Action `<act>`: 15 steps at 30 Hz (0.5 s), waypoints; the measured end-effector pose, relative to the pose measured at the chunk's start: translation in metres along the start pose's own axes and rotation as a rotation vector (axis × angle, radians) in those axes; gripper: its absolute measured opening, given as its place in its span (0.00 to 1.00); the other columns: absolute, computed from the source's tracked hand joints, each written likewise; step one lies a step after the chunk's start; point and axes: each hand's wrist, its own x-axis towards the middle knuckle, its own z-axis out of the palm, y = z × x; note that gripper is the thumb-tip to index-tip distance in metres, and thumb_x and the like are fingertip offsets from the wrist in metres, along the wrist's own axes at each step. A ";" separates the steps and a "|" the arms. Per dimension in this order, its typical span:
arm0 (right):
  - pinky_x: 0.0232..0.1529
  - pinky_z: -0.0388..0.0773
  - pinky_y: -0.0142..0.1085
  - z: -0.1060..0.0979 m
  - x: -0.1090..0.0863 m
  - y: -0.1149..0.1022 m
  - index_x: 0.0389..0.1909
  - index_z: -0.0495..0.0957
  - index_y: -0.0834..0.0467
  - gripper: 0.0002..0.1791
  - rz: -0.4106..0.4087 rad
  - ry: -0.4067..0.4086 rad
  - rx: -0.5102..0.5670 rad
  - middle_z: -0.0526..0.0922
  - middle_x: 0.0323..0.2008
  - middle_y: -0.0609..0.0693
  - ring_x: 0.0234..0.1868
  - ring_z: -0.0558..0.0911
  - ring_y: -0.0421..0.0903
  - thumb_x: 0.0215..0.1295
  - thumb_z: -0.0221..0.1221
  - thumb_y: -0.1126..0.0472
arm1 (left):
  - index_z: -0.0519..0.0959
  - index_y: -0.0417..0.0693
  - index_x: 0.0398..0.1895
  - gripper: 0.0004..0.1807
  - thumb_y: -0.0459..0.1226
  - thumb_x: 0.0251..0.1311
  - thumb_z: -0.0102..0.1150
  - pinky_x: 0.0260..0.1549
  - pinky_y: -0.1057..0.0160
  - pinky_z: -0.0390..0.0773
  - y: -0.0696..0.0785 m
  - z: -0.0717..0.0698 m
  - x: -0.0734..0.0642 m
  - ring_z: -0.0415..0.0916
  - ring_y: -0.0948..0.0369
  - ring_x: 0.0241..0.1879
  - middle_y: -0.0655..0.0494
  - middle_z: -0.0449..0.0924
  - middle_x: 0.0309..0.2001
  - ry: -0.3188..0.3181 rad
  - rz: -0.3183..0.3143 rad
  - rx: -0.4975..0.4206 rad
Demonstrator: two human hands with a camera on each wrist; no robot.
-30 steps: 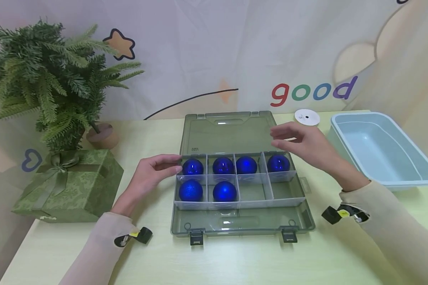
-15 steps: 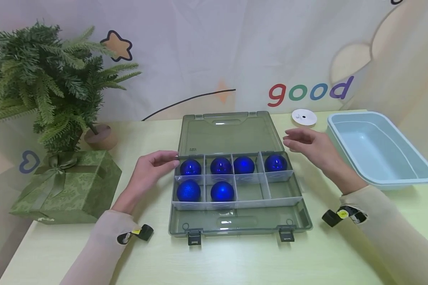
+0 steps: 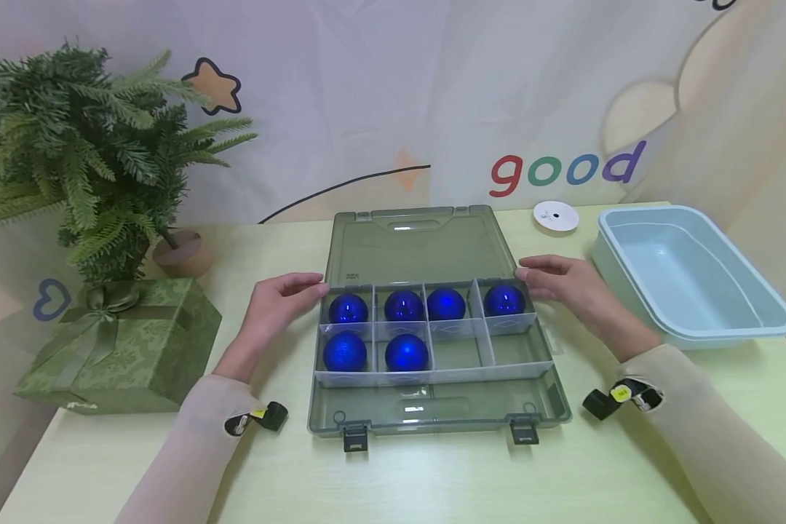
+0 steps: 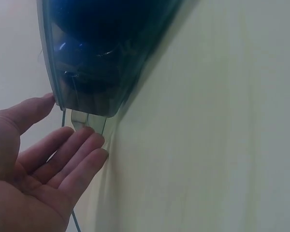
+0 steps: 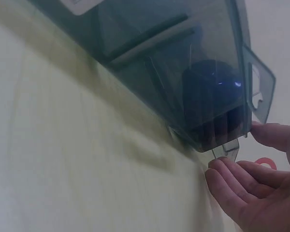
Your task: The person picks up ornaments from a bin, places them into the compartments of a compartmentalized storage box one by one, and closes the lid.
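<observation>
We note left hand (image 3: 271,311) and right hand (image 3: 579,292), fingers relaxed, at opposite hinge-side corners of the translucent green plastic case (image 3: 478,404). We advise equal, level handling.

Behind the pale wood-grain table (image 3: 439,484) hangs a whitish fabric backdrop (image 3: 367,94), its orange star (image 3: 215,86) and multicoloured word "good" (image 3: 570,171) above the table.

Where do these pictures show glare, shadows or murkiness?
Head view: bright glints on the glossy blue baubles, white highlights on the translucent storage case, soft shadows beside both sleeves on the tabletop. Left wrist view: dim and hazy, baubles reduced to dark blue shapes behind the case. Right wrist view: similarly dim, with a soft case shadow on the tabletop.
</observation>
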 end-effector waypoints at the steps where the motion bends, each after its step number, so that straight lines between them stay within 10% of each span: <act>1: 0.72 0.68 0.53 0.000 0.001 0.001 0.75 0.70 0.65 0.37 0.008 -0.002 0.003 0.76 0.70 0.66 0.49 0.87 0.37 0.78 0.62 0.44 | 0.84 0.39 0.62 0.26 0.47 0.70 0.71 0.54 0.65 0.82 0.000 0.000 0.001 0.84 0.56 0.53 0.45 0.87 0.55 -0.010 -0.007 -0.020; 15: 0.50 0.82 0.27 0.003 0.008 0.012 0.73 0.69 0.72 0.37 0.037 0.003 0.213 0.88 0.42 0.34 0.45 0.87 0.32 0.75 0.67 0.51 | 0.78 0.35 0.68 0.27 0.42 0.74 0.66 0.57 0.59 0.82 -0.004 0.003 0.007 0.84 0.48 0.58 0.40 0.82 0.64 -0.085 -0.063 -0.116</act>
